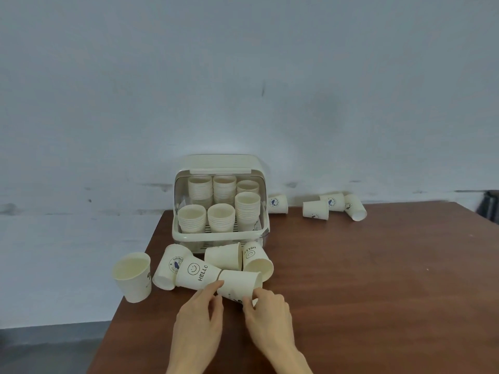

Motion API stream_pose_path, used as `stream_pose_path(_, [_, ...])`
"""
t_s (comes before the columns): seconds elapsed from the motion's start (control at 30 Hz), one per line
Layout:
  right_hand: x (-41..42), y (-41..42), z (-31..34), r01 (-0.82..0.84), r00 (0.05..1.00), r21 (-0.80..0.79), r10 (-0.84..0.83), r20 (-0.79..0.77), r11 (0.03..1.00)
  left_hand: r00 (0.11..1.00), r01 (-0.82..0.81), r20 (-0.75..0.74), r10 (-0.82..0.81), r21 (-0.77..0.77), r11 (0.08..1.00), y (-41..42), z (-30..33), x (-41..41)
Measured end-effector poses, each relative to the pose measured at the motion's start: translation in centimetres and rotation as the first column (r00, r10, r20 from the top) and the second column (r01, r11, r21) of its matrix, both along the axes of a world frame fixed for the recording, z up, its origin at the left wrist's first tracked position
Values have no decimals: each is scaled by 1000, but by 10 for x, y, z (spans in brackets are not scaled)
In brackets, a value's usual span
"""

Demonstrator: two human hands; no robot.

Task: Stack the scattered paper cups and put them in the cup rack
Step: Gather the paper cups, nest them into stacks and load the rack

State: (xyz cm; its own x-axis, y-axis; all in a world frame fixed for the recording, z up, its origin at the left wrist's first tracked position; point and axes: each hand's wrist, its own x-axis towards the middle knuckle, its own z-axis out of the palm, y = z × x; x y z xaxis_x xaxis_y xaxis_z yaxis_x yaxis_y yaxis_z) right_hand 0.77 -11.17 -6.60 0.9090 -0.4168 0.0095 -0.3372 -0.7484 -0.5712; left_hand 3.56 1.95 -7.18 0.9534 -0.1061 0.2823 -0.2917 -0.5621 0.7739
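Seemingly smooth tapered paper cup (239,286)

Brown wooden table (378,279), pale wall (243,76)

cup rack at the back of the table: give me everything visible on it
The cup rack is a cream box that looks like plastic, with rounded corners, a clear raised lid under a cream top and a slatted floor. It stands upright near the table's far left edge by the wall. Inside are six stacks of nested paper cups, mouths up. Loose cups lie right in front; contact is unclear. Neither hand touches it.
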Motion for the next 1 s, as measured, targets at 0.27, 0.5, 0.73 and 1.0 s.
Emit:
stream_pose_path(0.27, [1,0,1,2,998,-6,-1,66,1000,998,-57,-34,59,55,997,6,-1,11])
stream_pose_path(0.5, [-7,-2,12,-19,988,-67,29,154,998,966,-211,-131,223,94,973,7,15,38])
stream_pose_path(0.73, [-13,-1,18,-17,985,-67,29,170,998,946,-235,-175,272,204,950,9,19,53])
stream_pose_path(1.0, [-17,-2,18,-20,982,-69,33,186,997,925,-259,-261,276,100,961,8,14,52])
